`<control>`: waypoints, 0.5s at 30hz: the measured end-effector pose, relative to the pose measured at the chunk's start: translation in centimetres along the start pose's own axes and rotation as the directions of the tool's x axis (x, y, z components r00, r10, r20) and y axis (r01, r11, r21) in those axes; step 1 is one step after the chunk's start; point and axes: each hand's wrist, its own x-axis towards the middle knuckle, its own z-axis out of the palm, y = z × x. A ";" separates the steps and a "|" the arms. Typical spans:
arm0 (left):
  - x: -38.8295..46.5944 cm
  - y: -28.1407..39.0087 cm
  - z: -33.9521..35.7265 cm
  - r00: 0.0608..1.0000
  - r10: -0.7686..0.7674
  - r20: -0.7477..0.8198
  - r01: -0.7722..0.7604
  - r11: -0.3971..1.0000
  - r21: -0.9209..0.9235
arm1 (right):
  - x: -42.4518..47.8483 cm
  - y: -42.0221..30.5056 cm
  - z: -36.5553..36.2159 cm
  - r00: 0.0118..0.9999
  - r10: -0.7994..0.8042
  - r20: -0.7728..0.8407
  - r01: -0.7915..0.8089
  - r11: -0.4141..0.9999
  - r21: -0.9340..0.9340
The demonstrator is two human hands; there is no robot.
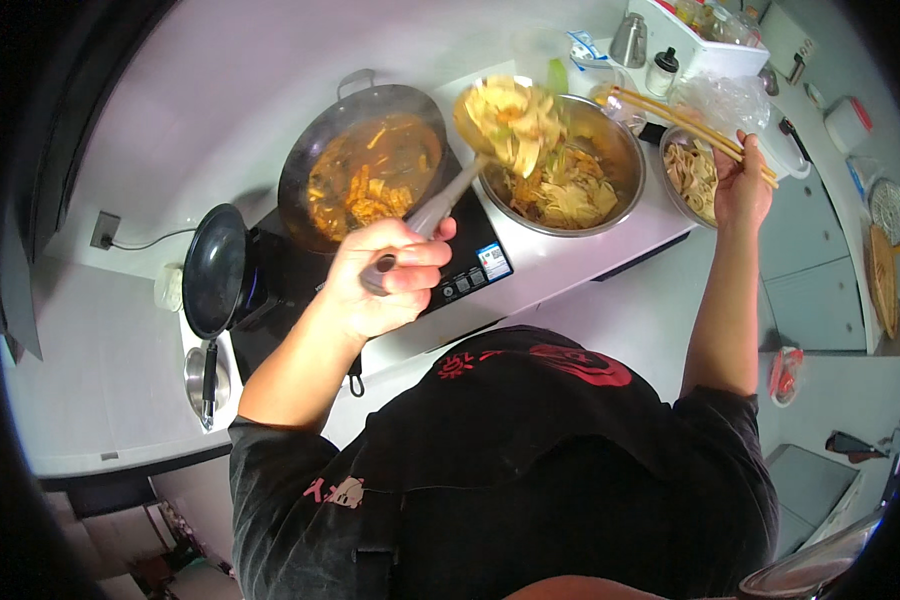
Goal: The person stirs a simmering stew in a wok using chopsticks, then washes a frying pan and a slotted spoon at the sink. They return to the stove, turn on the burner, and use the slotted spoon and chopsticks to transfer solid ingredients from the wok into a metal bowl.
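Observation:
My left hand (390,274) is closed around the grey handle of a ladle or strainer (474,135), whose head is heaped with yellowish sliced food. That head is over the gap between a wok (364,101) and a large steel bowl (637,176), and overlaps the bowl's left rim in view. Reddish broth (390,150) with food pieces fills part of the wok. Similar pale slices (577,195) lie in the steel bowl. My right hand (744,180) holds wooden chopsticks (679,122), their tips pointing left above the bowl. Beside this hand, a smaller bowl holds pale strips (691,176).
The wok is on a black cooktop (457,262). A dark frying pan (214,270) sits at its left, above a small steel bowl (195,382). Behind the bowls are a shaker jar (661,73), a metal pot (630,41), a plastic bag (727,97) and a white bin (720,56).

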 end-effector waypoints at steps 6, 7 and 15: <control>3.9 -0.4 -0.7 0.849 0.017 -0.528 0.140 0.957 0.255 | -1.8 1.2 -2.0 0.996 0.071 -0.048 -0.077 0.989 -0.124; 4.2 -0.4 -0.4 0.796 0.071 -0.602 0.179 0.922 0.344 | -2.0 1.3 -2.1 0.997 0.065 -0.036 -0.070 0.988 -0.139; 3.2 -0.6 1.3 0.743 0.402 -0.536 0.394 0.385 0.834 | -2.5 1.0 -1.9 0.998 0.037 0.055 -0.023 0.969 -0.245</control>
